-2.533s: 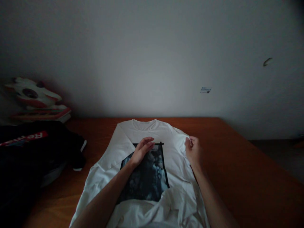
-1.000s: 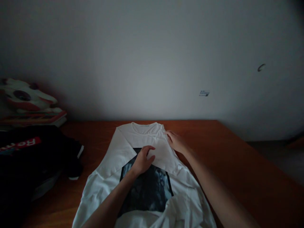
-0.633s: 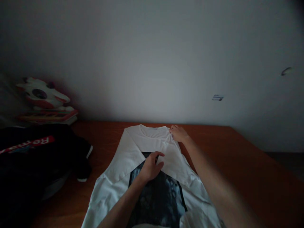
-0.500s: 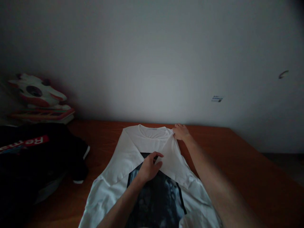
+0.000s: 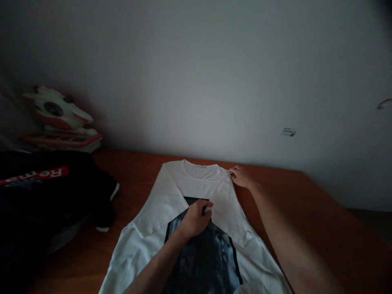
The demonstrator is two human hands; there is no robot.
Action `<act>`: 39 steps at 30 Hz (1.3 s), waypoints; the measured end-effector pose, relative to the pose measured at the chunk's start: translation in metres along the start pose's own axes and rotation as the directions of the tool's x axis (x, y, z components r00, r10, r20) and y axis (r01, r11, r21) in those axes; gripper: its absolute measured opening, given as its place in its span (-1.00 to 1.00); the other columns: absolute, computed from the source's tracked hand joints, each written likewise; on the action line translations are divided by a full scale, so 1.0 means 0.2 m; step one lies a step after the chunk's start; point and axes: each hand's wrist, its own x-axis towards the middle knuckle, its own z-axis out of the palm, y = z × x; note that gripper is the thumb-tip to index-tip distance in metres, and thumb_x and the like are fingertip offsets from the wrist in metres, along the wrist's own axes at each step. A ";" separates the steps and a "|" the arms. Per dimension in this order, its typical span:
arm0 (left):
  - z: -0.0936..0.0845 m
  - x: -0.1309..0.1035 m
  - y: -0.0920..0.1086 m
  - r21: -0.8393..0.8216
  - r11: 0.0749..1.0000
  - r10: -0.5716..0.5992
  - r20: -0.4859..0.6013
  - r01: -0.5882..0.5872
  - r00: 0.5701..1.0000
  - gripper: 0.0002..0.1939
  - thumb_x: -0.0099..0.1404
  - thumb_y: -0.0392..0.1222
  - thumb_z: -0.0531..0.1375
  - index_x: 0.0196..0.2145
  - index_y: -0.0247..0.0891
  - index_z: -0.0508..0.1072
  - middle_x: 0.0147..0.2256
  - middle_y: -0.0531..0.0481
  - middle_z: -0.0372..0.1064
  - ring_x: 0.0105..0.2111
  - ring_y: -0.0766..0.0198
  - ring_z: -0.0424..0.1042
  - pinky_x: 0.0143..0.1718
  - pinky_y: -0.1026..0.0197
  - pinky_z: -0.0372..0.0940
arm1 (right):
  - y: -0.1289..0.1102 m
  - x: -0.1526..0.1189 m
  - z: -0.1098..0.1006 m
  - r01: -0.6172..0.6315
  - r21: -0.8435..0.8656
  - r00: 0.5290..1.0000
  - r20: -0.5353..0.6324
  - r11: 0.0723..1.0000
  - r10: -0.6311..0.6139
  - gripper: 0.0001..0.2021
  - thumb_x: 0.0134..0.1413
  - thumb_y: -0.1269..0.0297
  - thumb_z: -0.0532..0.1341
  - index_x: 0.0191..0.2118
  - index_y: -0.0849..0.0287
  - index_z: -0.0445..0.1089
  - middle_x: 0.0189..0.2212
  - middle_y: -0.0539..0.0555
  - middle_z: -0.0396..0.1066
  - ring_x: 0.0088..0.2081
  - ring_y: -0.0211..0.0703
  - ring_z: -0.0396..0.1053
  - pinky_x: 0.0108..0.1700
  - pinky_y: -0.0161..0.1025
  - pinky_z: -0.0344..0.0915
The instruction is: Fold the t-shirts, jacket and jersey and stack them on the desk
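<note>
A white T-shirt (image 5: pixel 165 200) with a dark printed picture lies spread on the brown wooden surface, its neckline toward the wall. Both sleeves are folded inward over the chest. My left hand (image 5: pixel 197 216) is over the top of the print, its thumb and fingers pinched on the edge of the right-hand sleeve. At the right shoulder seam, my right hand (image 5: pixel 240 176) has its fingers closed on the fabric. The shirt's lower part runs out of view at the bottom, and my left forearm covers some of the print.
Dark clothing (image 5: pixel 82 183) with a red lettered patch is heaped at the left. Behind it stands a white and red animal-shaped toy (image 5: pixel 61 112) with a keyboard-like base. A grey wall (image 5: pixel 196 81) bounds the wooden surface (image 5: pixel 275 183) at the back.
The fingers of my left hand have closed from a looser curl into a pinch at the sleeve. My right hand stays at the shoulder, its fingers drawn in. The view has shifted slightly.
</note>
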 end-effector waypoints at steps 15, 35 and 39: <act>0.00 -0.03 0.05 0.477 0.849 0.253 0.014 -0.229 0.967 -0.62 0.30 -0.38 0.09 0.00 -0.26 0.54 0.12 -0.28 0.39 0.09 -0.08 0.35 0.19 -0.13 0.22 | -0.21 -0.20 0.07 0.017 0.055 0.975 -0.223 0.998 -0.004 -0.64 0.37 0.25 0.01 0.18 0.17 0.33 0.13 0.25 0.41 0.17 0.05 0.35 0.21 -0.07 0.24; -0.41 0.08 -0.07 0.416 0.901 0.237 -0.231 -0.125 0.944 -0.79 0.29 -0.31 0.21 -0.14 -0.22 0.58 0.13 -0.29 0.43 0.20 -0.17 0.32 0.32 -0.16 0.06 | -0.59 -0.74 0.16 0.091 0.087 0.972 -0.226 0.992 -0.069 -0.46 0.43 0.03 -0.04 0.36 0.18 0.20 0.41 0.37 0.05 0.43 0.22 -0.01 0.35 0.32 -0.01; -0.40 0.06 -0.15 0.740 0.665 0.256 -0.105 -0.096 0.961 -0.57 0.40 -0.15 0.15 0.16 -0.30 0.45 0.32 -0.31 0.23 0.33 -0.20 0.17 0.35 -0.25 0.02 | -0.59 -0.81 0.20 -0.037 0.030 0.984 -0.173 0.999 0.042 -0.38 0.40 -0.07 -0.04 0.39 0.20 0.17 0.42 0.37 0.04 0.44 0.23 -0.05 0.38 0.30 -0.11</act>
